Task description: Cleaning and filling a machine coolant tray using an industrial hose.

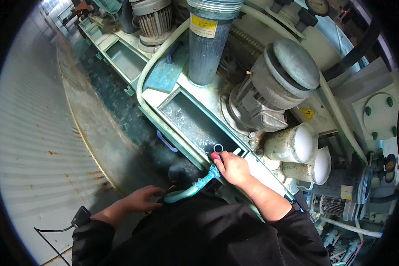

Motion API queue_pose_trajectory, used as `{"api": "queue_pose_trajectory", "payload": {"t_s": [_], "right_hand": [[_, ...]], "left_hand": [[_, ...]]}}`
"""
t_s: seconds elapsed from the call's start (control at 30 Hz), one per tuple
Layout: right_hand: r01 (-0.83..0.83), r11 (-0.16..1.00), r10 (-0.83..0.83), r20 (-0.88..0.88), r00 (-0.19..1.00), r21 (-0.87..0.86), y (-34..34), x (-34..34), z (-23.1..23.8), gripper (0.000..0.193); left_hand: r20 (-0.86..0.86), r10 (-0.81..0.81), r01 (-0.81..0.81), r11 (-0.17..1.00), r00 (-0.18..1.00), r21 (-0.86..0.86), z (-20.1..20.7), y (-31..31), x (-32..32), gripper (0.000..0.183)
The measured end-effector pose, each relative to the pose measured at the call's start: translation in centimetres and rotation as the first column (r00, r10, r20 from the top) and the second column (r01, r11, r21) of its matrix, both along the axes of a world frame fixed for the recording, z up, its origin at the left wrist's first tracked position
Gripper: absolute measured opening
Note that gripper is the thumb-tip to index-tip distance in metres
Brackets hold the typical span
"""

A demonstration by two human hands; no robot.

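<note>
My right hand (232,167) is closed at the near corner of the open rectangular tank (188,117). Its thumb and fingers grip a small red handle (216,155), whose exact kind is partly hidden by the fingers. Just below it, a pale green hose (186,193) bends up toward that hand, with blue wrapping (212,172) around its upper end. A round pipe opening (218,147) shows inside the tank next to my fingertips. My left hand (144,198) hangs lower left by the hose's lower part, fingers apart and holding nothing visible.
Beyond the tank stand a dark cylinder (207,53) and a grey motor (275,84). Two white-ended cylinders (302,144) lie to the right of my right hand. A pale hose (142,84) runs around the machine's edge. A corrugated wall (35,119) rises on the left.
</note>
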State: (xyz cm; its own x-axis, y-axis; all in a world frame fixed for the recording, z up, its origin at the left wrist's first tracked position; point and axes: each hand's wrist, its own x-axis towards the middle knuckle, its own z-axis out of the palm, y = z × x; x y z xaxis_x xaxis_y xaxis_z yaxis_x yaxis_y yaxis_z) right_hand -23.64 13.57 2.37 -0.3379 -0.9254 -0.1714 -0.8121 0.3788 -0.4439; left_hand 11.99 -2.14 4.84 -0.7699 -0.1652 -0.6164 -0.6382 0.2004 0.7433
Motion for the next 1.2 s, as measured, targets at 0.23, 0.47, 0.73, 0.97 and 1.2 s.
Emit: {"api": "queue_pose_trajectory", "payload": {"t_s": [0.23,0.47,0.73,0.97,1.2], "right_hand": [[-0.008,0.998,0.009,0.005,1.000,-0.062,0.0,-0.1,-0.5,0.036],[0.007,0.996,-0.006,0.009,1.000,-0.088,0.2,-0.2,-0.4,0.033],[0.007,0.997,-0.004,0.038,0.999,-0.073,0.3,-0.3,-0.3,0.032],[0.007,0.998,-0.004,0.051,0.999,-0.057,0.1,-0.3,-0.1,0.032],[-0.005,0.999,0.007,0.049,0.999,-0.042,0.1,-0.4,-0.2,0.034]], "left_hand": [[0.300,0.144,-0.245,0.910,0.943,0.336,-1.1,-0.7,5.1,0.068],[0.274,-0.055,-0.026,0.958,0.960,0.285,-1.2,-0.2,5.1,0.060],[0.187,-0.290,0.270,0.954,0.939,0.128,3.4,0.1,0.2,0.054],[0.234,-0.401,0.446,0.873,0.886,-0.194,4.5,0.9,-1.0,0.032],[0.281,-0.490,0.564,0.676,0.825,-0.474,4.1,2.6,-0.4,0.023]]}}
